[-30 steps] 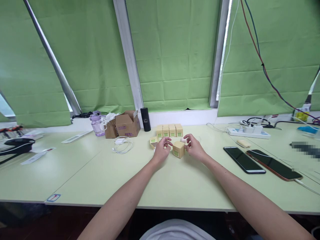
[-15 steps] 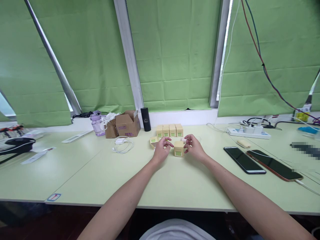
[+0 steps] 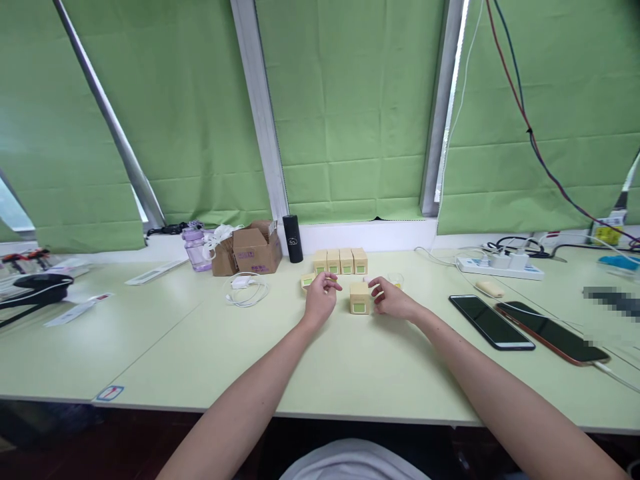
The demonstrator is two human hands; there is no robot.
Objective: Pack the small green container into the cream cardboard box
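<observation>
A small tan box with a green label stands on the pale green table between my hands. My left hand hovers just left of it, fingers loosely curled and apart, holding nothing I can see. My right hand rests on the table just right of the box, fingers near its side, with nothing in them. A row of several like boxes stands behind. Another small box lies behind my left hand. A small clear cup sits behind my right hand.
Two phones lie to the right, with a power strip behind them. At left stand a brown carton, a black cylinder, a purple bottle and a white coiled cable. Green blinds cover the windows.
The tan box, tilted in both hands a second ago, now stands square on the table. My right hand has dropped to the tabletop and both hands have drawn slightly off the box.
</observation>
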